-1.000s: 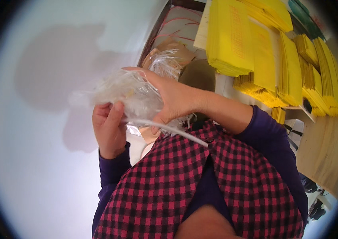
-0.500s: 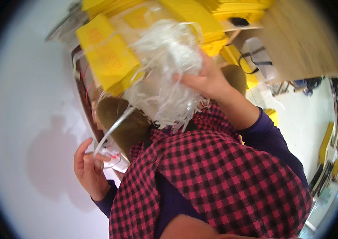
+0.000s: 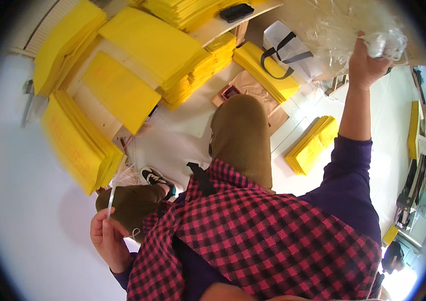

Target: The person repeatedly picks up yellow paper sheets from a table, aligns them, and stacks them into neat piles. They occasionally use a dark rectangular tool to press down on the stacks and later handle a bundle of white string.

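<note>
My left hand [image 3: 108, 238], low at the left beside my knee, pinches a thin white plastic strip [image 3: 111, 196]. The strip rises toward a stack of yellow folded bags or sheets [image 3: 75, 145], and a small loop of it curls by my fingers. Stretched out to the upper right, my right hand [image 3: 367, 65] grips a tangled bundle of clear and whitish plastic strips [image 3: 391, 44]. Loose strands from that bundle trail left across a wooden surface, partly blurred. A single flat yellow piece [image 3: 120, 90] lies on the low bench between the stacks.
More yellow stacks [image 3: 155, 45] fill the bench, and another yellow stack [image 3: 312, 145] lies on the tiled floor. A white bag with black handles [image 3: 288, 50] stands near a black object [image 3: 236, 12]. Cut white strips [image 3: 128, 176] lie near my shoe [image 3: 155, 176]. Another person [image 3: 392, 258] shows at lower right.
My right hand has carried the plastic bundle from above my lap to the far upper right. My left hand stays low with the strip. The view has shifted, showing more floor and stacks.
</note>
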Available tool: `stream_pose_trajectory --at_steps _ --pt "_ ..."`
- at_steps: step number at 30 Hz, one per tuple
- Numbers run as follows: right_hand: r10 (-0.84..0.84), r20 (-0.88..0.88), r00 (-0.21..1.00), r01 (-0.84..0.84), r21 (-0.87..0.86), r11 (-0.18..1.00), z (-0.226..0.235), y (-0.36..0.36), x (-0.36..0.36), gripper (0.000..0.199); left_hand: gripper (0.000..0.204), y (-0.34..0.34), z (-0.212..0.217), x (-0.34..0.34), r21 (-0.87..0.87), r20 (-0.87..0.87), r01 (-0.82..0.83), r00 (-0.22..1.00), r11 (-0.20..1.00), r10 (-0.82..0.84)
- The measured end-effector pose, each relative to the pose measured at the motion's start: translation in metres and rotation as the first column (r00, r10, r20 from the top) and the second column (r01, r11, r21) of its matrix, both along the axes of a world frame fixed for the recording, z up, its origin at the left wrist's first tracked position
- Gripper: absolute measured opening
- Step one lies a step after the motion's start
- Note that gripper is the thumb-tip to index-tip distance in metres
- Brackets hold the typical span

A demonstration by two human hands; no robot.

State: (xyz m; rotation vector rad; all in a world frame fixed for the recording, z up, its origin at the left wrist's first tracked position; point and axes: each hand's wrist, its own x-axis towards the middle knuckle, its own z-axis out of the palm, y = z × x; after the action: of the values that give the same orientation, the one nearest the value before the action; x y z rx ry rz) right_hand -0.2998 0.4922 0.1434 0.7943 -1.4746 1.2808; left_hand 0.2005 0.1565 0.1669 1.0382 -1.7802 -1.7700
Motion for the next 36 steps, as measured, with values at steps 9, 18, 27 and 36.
stream_pose_trajectory --at_steps 9,18,27,36 --pt "-0.796 0.357 0.490 -0.159 0.934 0.320 -0.258 0.081 -0.125 0.083 0.030 0.014 -0.003 -0.066 -0.028 0.201 0.039 0.979 0.999 -0.033" --pt "-0.492 0.664 0.562 -0.166 0.674 0.720 -0.268 0.078 -0.094 0.041 0.025 0.018 0.000 -0.086 -0.007 0.173 0.084 0.981 0.996 -0.082" --pt "0.347 0.860 0.374 -0.725 0.037 0.688 -0.084 -0.080 0.084 0.017 0.017 0.016 0.007 -0.073 0.017 -0.002 0.170 0.985 0.985 -0.170" --pt "0.373 0.861 -0.347 -0.937 -0.304 -0.170 -0.005 -0.196 0.300 0.027 0.012 0.028 0.008 -0.030 -0.046 -0.108 0.209 0.971 0.977 -0.213"
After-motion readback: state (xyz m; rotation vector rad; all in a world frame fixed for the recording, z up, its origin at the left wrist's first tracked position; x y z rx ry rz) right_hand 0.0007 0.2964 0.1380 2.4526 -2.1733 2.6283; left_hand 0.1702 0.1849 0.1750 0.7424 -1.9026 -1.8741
